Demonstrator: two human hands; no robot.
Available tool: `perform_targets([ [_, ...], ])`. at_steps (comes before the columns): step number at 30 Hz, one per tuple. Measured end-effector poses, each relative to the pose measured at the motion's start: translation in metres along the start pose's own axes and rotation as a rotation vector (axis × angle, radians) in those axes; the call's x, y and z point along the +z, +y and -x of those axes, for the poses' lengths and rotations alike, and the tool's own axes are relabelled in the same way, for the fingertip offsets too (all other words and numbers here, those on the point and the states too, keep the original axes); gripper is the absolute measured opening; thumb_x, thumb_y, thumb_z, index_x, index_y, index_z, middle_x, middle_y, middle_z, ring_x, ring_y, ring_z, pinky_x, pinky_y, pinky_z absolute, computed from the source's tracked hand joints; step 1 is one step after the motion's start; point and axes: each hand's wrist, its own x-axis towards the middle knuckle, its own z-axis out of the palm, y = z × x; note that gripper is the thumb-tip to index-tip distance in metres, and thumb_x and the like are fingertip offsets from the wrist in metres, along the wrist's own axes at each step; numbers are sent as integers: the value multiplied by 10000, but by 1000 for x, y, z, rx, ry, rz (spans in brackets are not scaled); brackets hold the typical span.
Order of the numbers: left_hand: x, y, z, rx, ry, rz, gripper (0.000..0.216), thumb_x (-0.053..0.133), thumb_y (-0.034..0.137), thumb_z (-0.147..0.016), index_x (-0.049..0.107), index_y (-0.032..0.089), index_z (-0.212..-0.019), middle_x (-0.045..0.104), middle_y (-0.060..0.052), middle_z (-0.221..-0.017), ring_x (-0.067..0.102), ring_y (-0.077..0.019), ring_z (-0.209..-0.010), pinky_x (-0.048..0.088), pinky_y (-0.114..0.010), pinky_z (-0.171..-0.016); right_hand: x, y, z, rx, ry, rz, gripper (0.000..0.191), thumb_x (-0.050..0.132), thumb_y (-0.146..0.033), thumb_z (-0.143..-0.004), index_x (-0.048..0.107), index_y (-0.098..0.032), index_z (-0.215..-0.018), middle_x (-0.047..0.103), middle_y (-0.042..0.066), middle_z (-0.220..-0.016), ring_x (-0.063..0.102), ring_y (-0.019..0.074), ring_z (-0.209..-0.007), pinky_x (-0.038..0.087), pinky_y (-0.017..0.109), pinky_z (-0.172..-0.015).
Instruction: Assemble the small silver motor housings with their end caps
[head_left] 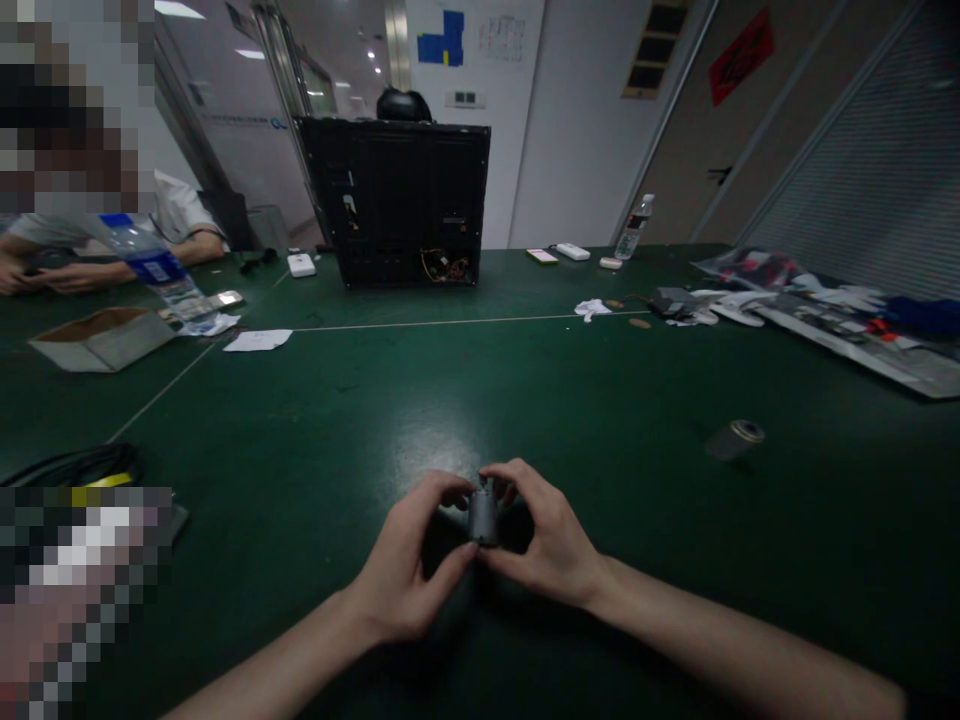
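Both of my hands meet over the green table (315,430), close to its near edge. Between them is a small grey metal cylinder (484,516), like a little motor, held upright. My left hand (409,565) pinches it from the left with thumb and forefinger. My right hand (544,535) grips it from the right, fingers curled over its top. A second grey cylinder (735,438) lies on its side on the table, far to the right of my hands.
A black open-backed case (397,205) stands at the back centre. At the left sit a cardboard box (101,338), a water bottle (154,262), papers and another person's arms (67,270). Black cables (71,465) lie near left. Papers and clutter (825,310) fill the right.
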Motion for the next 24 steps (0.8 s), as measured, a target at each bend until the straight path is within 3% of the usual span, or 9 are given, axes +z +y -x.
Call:
perform_targets([
  [13, 1, -3, -2, -10, -1, 74, 373, 533, 105, -761, 468, 187, -1119, 625, -81, -1024, 623, -239, -925, 529, -381, -818, 0, 0, 0, -90, -24, -26, 587, 727, -269, -723, 462, -211, -1243, 586, 96, -1119, 569, 233, -1014, 515, 371, -818],
  [24, 2, -3, 1, -14, 20, 13, 367, 547, 112, -732, 458, 195, -1078, 620, -75, -989, 620, -244, -900, 515, -371, -803, 0, 1, 1, -130, -16, -14, 614, 730, -360, -740, 452, -211, -1268, 578, 100, -1118, 569, 237, -1010, 525, 381, -819],
])
